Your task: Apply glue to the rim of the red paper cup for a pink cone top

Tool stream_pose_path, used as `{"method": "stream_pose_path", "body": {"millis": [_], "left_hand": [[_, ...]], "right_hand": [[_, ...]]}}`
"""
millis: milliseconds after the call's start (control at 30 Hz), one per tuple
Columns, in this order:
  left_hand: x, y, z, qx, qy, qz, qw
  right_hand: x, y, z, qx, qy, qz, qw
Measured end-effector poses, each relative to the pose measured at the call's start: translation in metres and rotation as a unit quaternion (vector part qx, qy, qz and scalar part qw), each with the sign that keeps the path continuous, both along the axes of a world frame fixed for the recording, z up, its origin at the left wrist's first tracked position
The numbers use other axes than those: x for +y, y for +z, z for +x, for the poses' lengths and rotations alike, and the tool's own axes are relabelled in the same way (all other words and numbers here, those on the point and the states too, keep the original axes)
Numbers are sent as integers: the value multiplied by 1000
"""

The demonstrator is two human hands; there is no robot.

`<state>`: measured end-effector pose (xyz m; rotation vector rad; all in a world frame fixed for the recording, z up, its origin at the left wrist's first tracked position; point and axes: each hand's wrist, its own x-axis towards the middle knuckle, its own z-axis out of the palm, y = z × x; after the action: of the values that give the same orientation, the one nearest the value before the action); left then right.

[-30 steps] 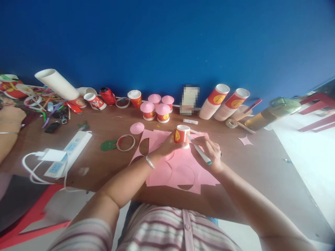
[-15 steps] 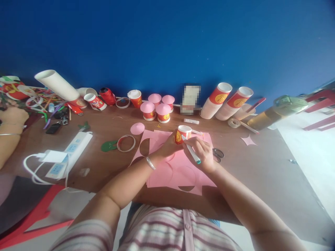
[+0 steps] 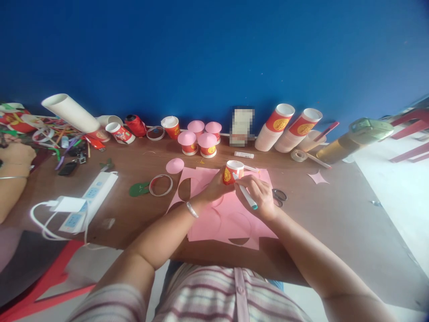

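**Pen work on a red paper cup, both hands busy**

So the left hand is gripping a red paper cup, fingers wrapping its left side and its mouth facing up. The right hand is pinching a white pen with a teal end, and the tip is pointing at the cup's near side. Can't tell if it's actually touching.

My guess is the step in hand is marking the cup wall. I'd say the next move is calling for a steady left grip and a light right wrist, maybe a small turn of the cup.

Room-wise, pink paper is lying beneath both hands, so a loose sheet could be sliding about. Scissors are sitting just right of the right hand, the main thing to avoid bumping. Past them, the tabletop is giving the right elbow plenty of space before its far right edge. Cone-topped cups are standing beyond the left fingers, a tape ring is lying off to their left, and the table's near edge is running under the forearms.
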<state>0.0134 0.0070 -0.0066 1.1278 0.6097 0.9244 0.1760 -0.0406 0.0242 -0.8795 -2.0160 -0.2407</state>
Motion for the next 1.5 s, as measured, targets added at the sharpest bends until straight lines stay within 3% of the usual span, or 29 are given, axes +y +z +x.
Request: {"method": "stream_pose_path", "body": {"millis": [667,1133,1500], "left_hand": [[3,1,-3,-12,-20,-52,998],[4,6,-6,7,-35,-37,999],[4,3,-8,9,-26,-51,998]], "right_hand": [[4,2,7,28,-62,1,998],[6,-9,13,70,-67,-28,995],[3,-5,12,57,-54,-38,996]]}}
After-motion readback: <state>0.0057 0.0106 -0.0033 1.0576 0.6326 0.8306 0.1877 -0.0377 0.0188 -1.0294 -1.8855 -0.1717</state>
